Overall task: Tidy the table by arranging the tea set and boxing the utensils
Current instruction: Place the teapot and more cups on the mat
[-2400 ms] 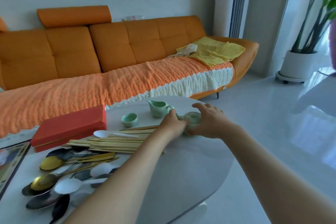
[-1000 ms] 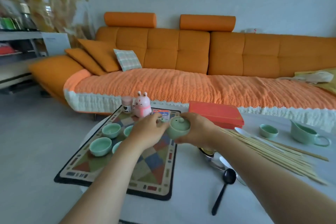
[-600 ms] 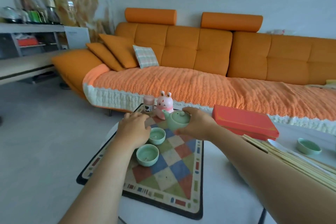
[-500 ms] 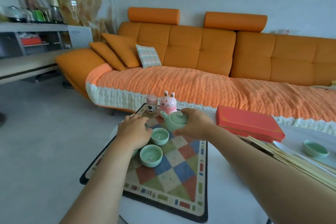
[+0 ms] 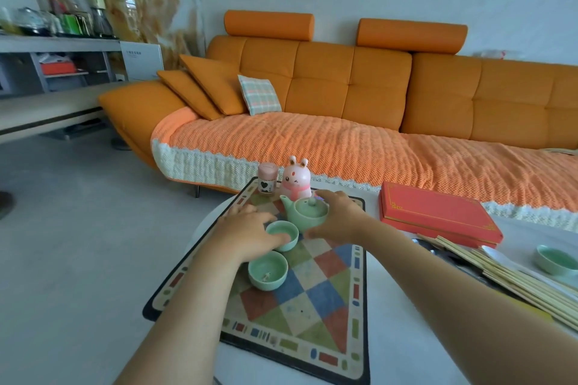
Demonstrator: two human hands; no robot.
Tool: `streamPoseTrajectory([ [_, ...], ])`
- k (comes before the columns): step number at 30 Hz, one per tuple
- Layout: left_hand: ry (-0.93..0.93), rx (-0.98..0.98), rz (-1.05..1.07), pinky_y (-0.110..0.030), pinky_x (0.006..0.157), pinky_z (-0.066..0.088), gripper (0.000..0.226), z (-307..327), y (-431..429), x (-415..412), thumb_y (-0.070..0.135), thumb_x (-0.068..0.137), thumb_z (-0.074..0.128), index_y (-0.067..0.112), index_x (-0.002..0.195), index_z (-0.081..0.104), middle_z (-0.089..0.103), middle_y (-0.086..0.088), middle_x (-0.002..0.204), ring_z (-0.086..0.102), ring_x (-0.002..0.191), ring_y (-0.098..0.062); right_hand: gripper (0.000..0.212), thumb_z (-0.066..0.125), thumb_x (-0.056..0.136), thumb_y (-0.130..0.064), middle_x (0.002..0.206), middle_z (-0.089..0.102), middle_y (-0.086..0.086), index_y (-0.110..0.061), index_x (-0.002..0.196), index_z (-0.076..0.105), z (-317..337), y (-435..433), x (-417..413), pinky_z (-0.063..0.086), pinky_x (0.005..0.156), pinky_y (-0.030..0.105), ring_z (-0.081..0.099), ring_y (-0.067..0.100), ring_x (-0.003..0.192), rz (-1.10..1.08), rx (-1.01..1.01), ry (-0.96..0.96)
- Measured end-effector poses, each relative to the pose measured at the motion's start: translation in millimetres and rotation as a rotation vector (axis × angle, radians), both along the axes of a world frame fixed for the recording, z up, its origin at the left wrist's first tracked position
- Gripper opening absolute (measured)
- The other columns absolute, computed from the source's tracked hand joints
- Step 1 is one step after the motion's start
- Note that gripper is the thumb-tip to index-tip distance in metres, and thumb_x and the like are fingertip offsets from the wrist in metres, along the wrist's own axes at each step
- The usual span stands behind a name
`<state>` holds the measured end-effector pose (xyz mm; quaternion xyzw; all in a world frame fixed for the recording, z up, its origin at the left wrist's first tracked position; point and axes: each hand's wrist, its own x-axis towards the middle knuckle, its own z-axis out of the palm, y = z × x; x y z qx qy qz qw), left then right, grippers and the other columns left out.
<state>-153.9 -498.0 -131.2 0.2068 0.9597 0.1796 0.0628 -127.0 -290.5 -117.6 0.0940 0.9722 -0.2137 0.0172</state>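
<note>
The right hand (image 5: 339,222) curled around the teapot (image 5: 308,214) on the mat (image 5: 312,306). Just left of that grip, the left hand (image 5: 250,234) touched a cup (image 5: 283,234); whether it gripped was unclear.

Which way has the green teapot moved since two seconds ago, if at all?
Yes. The teapot went from right of the red box to its left, over the mat, right hand gripping it.

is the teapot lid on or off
On. The lid, knob up, sits on the teapot, which stands upright on the checked mat.
</note>
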Motion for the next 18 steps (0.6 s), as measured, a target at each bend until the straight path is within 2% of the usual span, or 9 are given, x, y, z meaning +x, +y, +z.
streamPoseTrajectory([
  [3,0.026,0.011,0.024,-0.043,0.109,0.027,0.051,2.1,-4.9,-3.4,0.058,0.089,0.047,0.046,0.138,0.042,0.034,0.006,0.153,0.025,0.14,-0.024,0.082,0.066,0.078,-0.044,0.147,0.037,0.004,-0.032,0.15,0.028,5.0,-0.7,7.0,0.029,0.11,0.046,0.033,0.028,0.135,0.069,0.183,0.102],
  [5,0.043,0.022,0.084,-0.043,0.107,0.029,0.044,5.7,-11.8,-6.5,0.043,0.095,0.043,0.04,0.138,0.044,0.035,0.004,0.151,0.027,0.138,-0.024,0.072,0.061,0.079,-0.034,0.144,0.042,0.002,-0.032,0.146,0.037,10.2,-11.0,12.4,0.029,0.11,0.045,0.036,0.025,0.132,0.191,0.194,0.222],
  [7,0.043,0.053,0.138,-0.042,0.103,0.031,0.036,9.8,-20.0,-6.7,0.033,0.095,0.043,0.036,0.13,0.05,0.039,-0.001,0.142,0.027,0.134,-0.025,0.063,0.06,0.077,-0.024,0.136,0.05,0.0,-0.029,0.139,0.049,13.7,-26.4,16.3,0.039,0.101,0.041,0.045,0.022,0.121,0.337,0.153,0.281],
  [9,0.036,0.1,0.172,-0.041,0.1,0.033,0.026,13.8,-28.4,-0.9,0.033,0.092,0.047,0.032,0.117,0.05,0.037,-0.001,0.126,0.026,0.13,-0.025,0.051,0.06,0.079,-0.022,0.127,0.055,-0.006,-0.029,0.129,0.058,15.8,-43.0,22.1,0.045,0.088,0.032,0.052,0.014,0.104,0.407,0.093,0.261],
  [12,-0.021,0.065,0.157,-0.039,0.097,0.036,0.031,18.9,-41.5,15.2,0.036,0.083,0.056,0.031,0.112,0.045,0.031,0.003,0.117,0.026,0.124,-0.02,0.032,0.062,0.08,-0.04,0.108,0.056,-0.017,-0.034,0.111,0.061,11.8,-60.3,31.9,0.042,0.078,0.025,0.052,0.005,0.091,0.467,0.038,0.242],
  [15,-0.145,0.023,0.158,-0.035,0.088,0.038,0.04,20.1,-54.1,29.9,0.041,0.079,0.06,0.031,0.114,0.043,0.03,0.003,0.117,0.029,0.118,-0.018,0.048,0.064,0.073,-0.06,0.111,0.058,-0.018,-0.039,0.116,0.056,5.7,-71.1,43.2,0.049,0.081,0.03,0.058,0.009,0.097,0.521,0.075,0.188],
  [18,-0.2,-0.007,0.149,-0.036,0.089,0.043,0.059,16.3,-60.2,40.2,0.051,0.077,0.07,0.029,0.122,0.039,0.029,0.002,0.124,0.039,0.118,-0.021,0.054,0.067,0.072,-0.059,0.114,0.061,-0.018,-0.041,0.121,0.055,2.8,-78.8,53.8,0.051,0.083,0.03,0.059,0.009,0.099,0.544,0.129,0.181],
])
